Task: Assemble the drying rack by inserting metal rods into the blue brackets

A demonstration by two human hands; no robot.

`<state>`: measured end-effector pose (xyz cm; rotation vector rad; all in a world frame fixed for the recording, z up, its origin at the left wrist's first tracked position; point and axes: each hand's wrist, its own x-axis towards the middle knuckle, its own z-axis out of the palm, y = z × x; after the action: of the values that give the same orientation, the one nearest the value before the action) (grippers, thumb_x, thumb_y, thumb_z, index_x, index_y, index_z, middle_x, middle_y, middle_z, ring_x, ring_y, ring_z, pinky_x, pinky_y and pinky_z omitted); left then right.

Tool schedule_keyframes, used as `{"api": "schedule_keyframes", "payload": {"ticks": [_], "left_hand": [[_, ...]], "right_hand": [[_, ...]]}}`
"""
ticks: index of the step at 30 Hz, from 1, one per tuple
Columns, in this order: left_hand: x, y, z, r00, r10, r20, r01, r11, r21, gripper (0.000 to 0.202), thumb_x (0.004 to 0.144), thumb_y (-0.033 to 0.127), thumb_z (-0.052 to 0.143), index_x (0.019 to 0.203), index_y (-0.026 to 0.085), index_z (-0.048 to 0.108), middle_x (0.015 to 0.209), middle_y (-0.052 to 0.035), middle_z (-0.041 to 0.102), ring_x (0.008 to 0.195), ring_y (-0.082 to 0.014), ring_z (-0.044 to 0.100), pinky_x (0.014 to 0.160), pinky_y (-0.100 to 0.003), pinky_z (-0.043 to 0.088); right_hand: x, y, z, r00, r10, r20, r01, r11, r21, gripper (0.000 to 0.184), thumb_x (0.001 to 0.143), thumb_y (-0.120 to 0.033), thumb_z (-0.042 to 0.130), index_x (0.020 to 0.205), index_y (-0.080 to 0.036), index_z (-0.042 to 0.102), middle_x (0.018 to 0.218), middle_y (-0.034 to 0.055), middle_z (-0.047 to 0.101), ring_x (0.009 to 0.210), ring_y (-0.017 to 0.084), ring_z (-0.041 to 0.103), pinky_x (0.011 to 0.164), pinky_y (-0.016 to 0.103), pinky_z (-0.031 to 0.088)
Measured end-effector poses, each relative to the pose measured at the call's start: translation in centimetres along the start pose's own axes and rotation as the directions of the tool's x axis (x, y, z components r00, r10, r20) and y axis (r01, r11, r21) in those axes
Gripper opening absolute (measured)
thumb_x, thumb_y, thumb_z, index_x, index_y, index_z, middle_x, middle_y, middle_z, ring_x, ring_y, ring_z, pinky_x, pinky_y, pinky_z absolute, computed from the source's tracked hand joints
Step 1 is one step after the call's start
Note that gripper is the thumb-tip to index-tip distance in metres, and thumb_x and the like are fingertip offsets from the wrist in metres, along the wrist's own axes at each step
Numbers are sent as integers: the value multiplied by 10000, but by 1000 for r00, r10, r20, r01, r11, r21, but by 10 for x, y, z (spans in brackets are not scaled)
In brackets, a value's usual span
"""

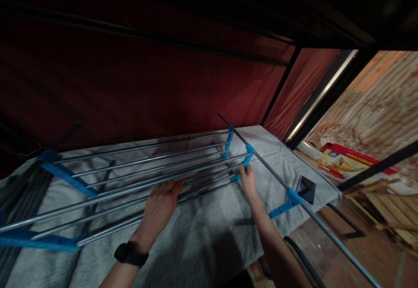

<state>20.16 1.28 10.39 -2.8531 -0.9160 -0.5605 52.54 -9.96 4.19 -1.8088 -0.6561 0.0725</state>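
A rack of long grey metal rods [143,166] with blue plastic connectors lies on a grey-white cloth [202,231]. My left hand [160,207], a black watch on its wrist, lies flat with fingers stretched over the nearest rods. My right hand [248,179] is closed around the rod end by a blue connector [246,155] at the rack's right side. A single long rod [313,218] with another blue connector [287,203] runs diagonally toward the lower right.
A dark phone [306,190] rests on the cloth's right edge. Dark red fabric [130,87] and black frame bars close off the back. To the right lie a red and yellow box [346,161] and wooden pallets [392,214] on the floor.
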Motion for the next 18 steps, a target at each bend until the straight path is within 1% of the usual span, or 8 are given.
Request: {"api": "schedule_keyframes", "payload": {"ticks": [6,10,12,14,18], "left_hand": [[1,-2,2,999,-7,46,8,1000,-25,467,971,69,449,1306,231,730,1027,-104,747,962,-255,719,858,-371,539],[1,0,-2,998,-21,64,23,999,-24,423,994,113,455,1288,226,736,983,-101,740,925,-252,718,828,-369,537],[1,1,-4,998,-21,59,23,999,-23,405,1001,127,460,1284,217,734,983,-99,742,895,-244,717,805,-361,535],[2,1,-5,999,-6,45,8,999,-32,408,999,108,453,1283,207,729,995,-97,745,885,-231,717,804,-350,532],[3,3,-4,1000,-5,24,7,998,-54,380,1011,103,451,1252,209,725,999,-90,743,922,-221,714,828,-343,526]], "right_hand": [[0,2,1,1000,5,-9,-5,1000,-11,276,857,-529,513,834,-257,553,711,-4,603,680,198,537,659,313,398],[-1,2,1,1000,5,-13,-5,1000,-16,299,849,-533,516,876,-244,588,737,9,628,689,204,552,664,319,422],[-2,1,0,1000,5,-12,-5,1000,-21,302,849,-533,517,882,-243,591,746,12,635,701,204,556,675,321,431],[-2,-1,0,1000,8,-13,-8,1000,-26,302,846,-543,521,870,-247,579,737,7,626,699,202,550,679,323,433],[-1,-5,-2,1000,8,22,-7,1000,-18,342,831,-599,524,845,-258,548,698,-3,591,691,206,531,677,335,425]]}}
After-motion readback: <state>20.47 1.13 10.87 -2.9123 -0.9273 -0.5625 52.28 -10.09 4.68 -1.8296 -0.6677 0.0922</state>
